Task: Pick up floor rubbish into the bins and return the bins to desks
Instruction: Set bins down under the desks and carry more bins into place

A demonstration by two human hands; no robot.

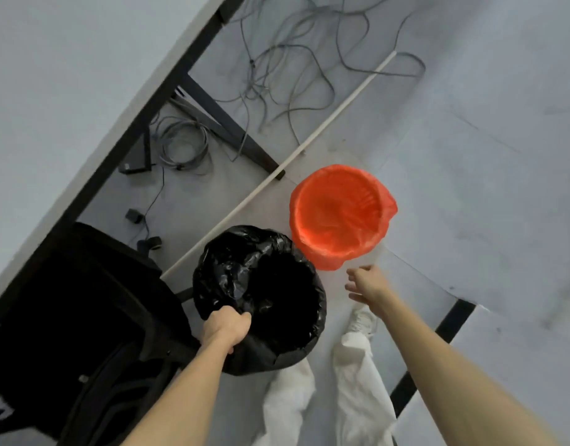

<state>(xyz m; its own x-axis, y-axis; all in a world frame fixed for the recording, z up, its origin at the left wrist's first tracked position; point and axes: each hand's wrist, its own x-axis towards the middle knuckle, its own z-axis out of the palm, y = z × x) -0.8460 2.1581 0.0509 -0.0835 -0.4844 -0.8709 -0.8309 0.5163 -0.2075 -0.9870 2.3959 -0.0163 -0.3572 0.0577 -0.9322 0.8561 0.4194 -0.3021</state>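
A bin lined with a black bag (241, 272) hangs below me, and my left hand (227, 326) grips its near rim. Just beyond it a bin with an orange bag (338, 217) stands on the grey floor, and it looks empty inside. My right hand (367, 283) is held out with fingers spread, a short way from the orange bin's near side and touching nothing. The black bin's inside is too dark to make out.
A black office chair (77, 300) stands at my left, touching the black bin. A white desk with a black frame (148, 111) runs diagonally at upper left, with tangled grey cables (277, 72) beneath. A white pole (309, 140) lies on the floor. My white-trousered legs (357, 365) are below.
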